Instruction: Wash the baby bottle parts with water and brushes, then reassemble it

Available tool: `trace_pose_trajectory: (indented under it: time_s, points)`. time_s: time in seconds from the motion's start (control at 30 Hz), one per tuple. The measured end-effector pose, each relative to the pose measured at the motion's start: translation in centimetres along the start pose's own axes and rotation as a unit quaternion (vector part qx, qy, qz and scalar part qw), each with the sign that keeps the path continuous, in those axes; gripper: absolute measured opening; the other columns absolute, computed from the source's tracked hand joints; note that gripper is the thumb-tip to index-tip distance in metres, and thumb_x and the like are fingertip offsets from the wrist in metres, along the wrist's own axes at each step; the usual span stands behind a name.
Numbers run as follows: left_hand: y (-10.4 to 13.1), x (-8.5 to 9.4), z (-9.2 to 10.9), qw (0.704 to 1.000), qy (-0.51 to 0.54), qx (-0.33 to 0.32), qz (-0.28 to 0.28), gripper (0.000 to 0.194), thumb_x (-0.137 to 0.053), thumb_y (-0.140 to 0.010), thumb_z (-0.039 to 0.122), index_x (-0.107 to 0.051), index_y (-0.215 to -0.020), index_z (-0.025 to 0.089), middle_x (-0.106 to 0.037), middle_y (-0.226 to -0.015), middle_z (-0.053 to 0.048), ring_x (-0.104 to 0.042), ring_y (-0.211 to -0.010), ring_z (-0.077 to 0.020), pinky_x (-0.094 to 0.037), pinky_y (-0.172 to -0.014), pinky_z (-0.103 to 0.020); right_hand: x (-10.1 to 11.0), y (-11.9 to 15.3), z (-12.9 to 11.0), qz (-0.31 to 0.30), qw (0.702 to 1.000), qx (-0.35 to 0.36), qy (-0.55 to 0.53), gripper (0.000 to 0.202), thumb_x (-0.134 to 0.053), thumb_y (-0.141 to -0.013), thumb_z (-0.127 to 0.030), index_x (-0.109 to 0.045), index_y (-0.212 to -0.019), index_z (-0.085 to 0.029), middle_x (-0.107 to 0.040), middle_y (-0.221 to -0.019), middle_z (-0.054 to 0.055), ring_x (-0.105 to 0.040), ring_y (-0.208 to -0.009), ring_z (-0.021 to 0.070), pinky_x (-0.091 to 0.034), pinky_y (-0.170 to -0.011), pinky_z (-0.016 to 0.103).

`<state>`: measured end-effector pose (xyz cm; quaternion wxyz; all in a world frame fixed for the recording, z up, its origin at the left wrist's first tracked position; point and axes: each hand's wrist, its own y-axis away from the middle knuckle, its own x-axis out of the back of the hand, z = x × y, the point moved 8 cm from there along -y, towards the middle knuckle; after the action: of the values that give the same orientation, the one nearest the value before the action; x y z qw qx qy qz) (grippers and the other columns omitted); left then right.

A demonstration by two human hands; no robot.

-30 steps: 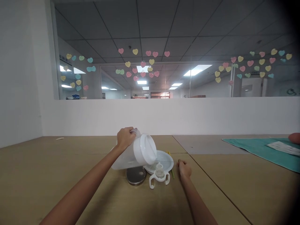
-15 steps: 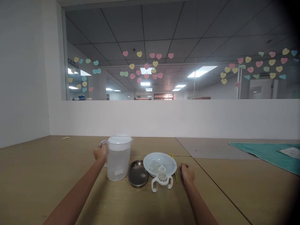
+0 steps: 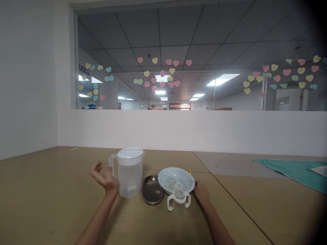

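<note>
My left hand (image 3: 106, 178) is open, palm turned up and fingers spread, beside the handle of a translucent plastic pitcher (image 3: 130, 177) with a white lid. My right hand (image 3: 201, 192) is closed at the right rim of a pale blue-white bowl (image 3: 189, 189); what its fingers hold, if anything, is hidden. Inside the bowl lie a thin straight piece and clear items too indistinct to name. In front of the bowl stands a clear baby bottle (image 3: 179, 194) with a white two-handled collar. An oval metal tray (image 3: 152, 192) sits between pitcher and bowl.
A yellow item (image 3: 188, 170) shows behind the bowl, and a green tip (image 3: 194, 196) beside my right hand. A teal cloth (image 3: 293, 170) lies far right with a white piece (image 3: 319, 170) on it. A white wall (image 3: 153, 129) with a window closes off the table's back.
My left hand has let go of the pitcher's handle and opened beside it. My right hand has moved slightly left, up to the bowl's rim. The view has shifted a little.
</note>
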<state>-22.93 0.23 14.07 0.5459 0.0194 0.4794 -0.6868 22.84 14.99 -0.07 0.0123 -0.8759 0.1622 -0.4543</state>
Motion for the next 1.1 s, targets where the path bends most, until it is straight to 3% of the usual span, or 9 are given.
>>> trace_pose_trajectory:
  time_s: [0.03, 0.07, 0.1, 0.17, 0.27, 0.37, 0.67, 0.9, 1.1]
  points:
    - [1.8, -1.5, 1.6, 0.997, 0.020, -0.025, -0.072, 0.029, -0.051, -0.073, 0.027, -0.051, -0.101, 0.019, -0.055, -0.102, -0.006, -0.052, -0.100, -0.0203, -0.038, -0.092, -0.037, -0.1, 0.0, -0.1, -0.003, 1.000, 0.004, 0.004, 0.030, -0.043, -0.083, -0.029, -0.068, -0.095, -0.017, -0.069, -0.097, 0.013, -0.065, -0.091, 0.0244, -0.043, -0.066, 0.027]
    - [4.3, -4.1, 3.1, 0.979, 0.025, -0.038, -0.200, 0.020, -0.048, -0.078, 0.030, -0.054, -0.094, 0.018, -0.058, -0.092, -0.005, -0.055, -0.092, -0.0200, -0.042, -0.087, -0.036, -0.1, 0.0, -0.2, -0.004, 1.000, 0.007, 0.007, 0.030, -0.044, -0.083, -0.029, -0.069, -0.095, -0.017, -0.069, -0.097, 0.013, -0.065, -0.091, 0.0243, -0.043, -0.066, 0.027]
    - [7.6, -7.0, 4.2, 0.936, 0.015, -0.047, -0.350, 0.020, -0.046, -0.081, 0.032, -0.057, -0.089, 0.018, -0.061, -0.086, -0.005, -0.056, -0.086, -0.0198, -0.044, -0.083, -0.034, -0.1, 0.1, -0.2, -0.005, 1.000, 0.010, 0.009, 0.030, -0.044, -0.082, -0.029, -0.069, -0.096, -0.018, -0.069, -0.098, 0.013, -0.065, -0.091, 0.0240, -0.043, -0.066, 0.026]
    - [15.0, -11.6, 5.4, 0.799, -0.020, -0.069, -0.598, 0.026, -0.042, -0.086, 0.036, -0.061, -0.095, 0.021, -0.065, -0.096, -0.006, -0.057, -0.093, -0.0198, -0.043, -0.087, -0.033, -0.1, 0.2, -0.2, -0.004, 1.000, 0.012, 0.015, 0.030, -0.045, -0.082, -0.029, -0.068, -0.097, -0.018, -0.069, -0.099, 0.013, -0.065, -0.091, 0.0237, -0.043, -0.066, 0.026]
    - [21.9, -14.6, 4.2, 0.658, -0.125, -0.093, -0.736, 0.031, -0.041, -0.086, 0.041, -0.066, -0.094, 0.023, -0.068, -0.100, -0.007, -0.057, -0.100, -0.0220, -0.039, -0.091, -0.035, -0.1, 0.4, -0.3, -0.003, 1.000, 0.017, 0.025, 0.030, -0.046, -0.082, -0.030, -0.069, -0.097, -0.018, -0.069, -0.099, 0.013, -0.065, -0.091, 0.0241, -0.043, -0.066, 0.026]
    - [23.9, -15.4, 2.3, 0.646, -0.169, -0.082, -0.740, 0.033, -0.046, -0.082, 0.042, -0.068, -0.074, 0.019, -0.070, -0.083, -0.012, -0.061, -0.092, -0.0282, -0.038, -0.090, -0.041, 0.0, 0.5, -0.3, 0.001, 0.999, 0.021, 0.031, 0.030, -0.044, -0.083, -0.029, -0.069, -0.096, -0.018, -0.069, -0.097, 0.013, -0.065, -0.090, 0.0241, -0.044, -0.066, 0.027]
    - [23.7, -14.1, 1.1, 0.654, -0.185, -0.039, -0.732, 0.025, -0.048, -0.077, 0.029, -0.070, -0.084, 0.019, -0.072, -0.085, -0.009, -0.065, -0.082, -0.0227, -0.043, -0.077, -0.031, -0.4, 0.2, -0.4, 0.007, 0.999, 0.028, 0.017, 0.028, -0.048, -0.081, -0.030, -0.070, -0.096, -0.020, -0.069, -0.098, 0.013, -0.065, -0.090, 0.0245, -0.045, -0.068, 0.028]
    - [21.6, -13.0, 0.1, 0.772, -0.025, 0.136, -0.620, 0.033, -0.047, -0.078, 0.034, -0.067, -0.099, 0.018, -0.071, -0.085, -0.005, -0.064, -0.083, -0.0196, -0.045, -0.076, -0.028, -0.5, 0.1, -0.5, 0.023, 0.999, 0.023, 0.016, 0.030, -0.045, -0.082, -0.027, -0.067, -0.100, -0.015, -0.069, -0.098, 0.016, -0.065, -0.092, 0.0260, -0.045, -0.069, 0.030]
    - [21.5, -12.0, 0.0, 0.779, 0.086, 0.254, -0.566, 0.038, -0.058, -0.074, 0.049, -0.070, -0.086, 0.015, -0.071, -0.088, -0.008, -0.064, -0.085, -0.0215, -0.047, -0.079, -0.030, -0.1, 0.2, -0.2, 0.050, 0.998, 0.021, -0.011, 0.027, -0.046, -0.081, -0.027, -0.069, -0.087, -0.016, -0.070, -0.090, 0.015, -0.066, -0.084, 0.0265, -0.046, -0.067, 0.032]
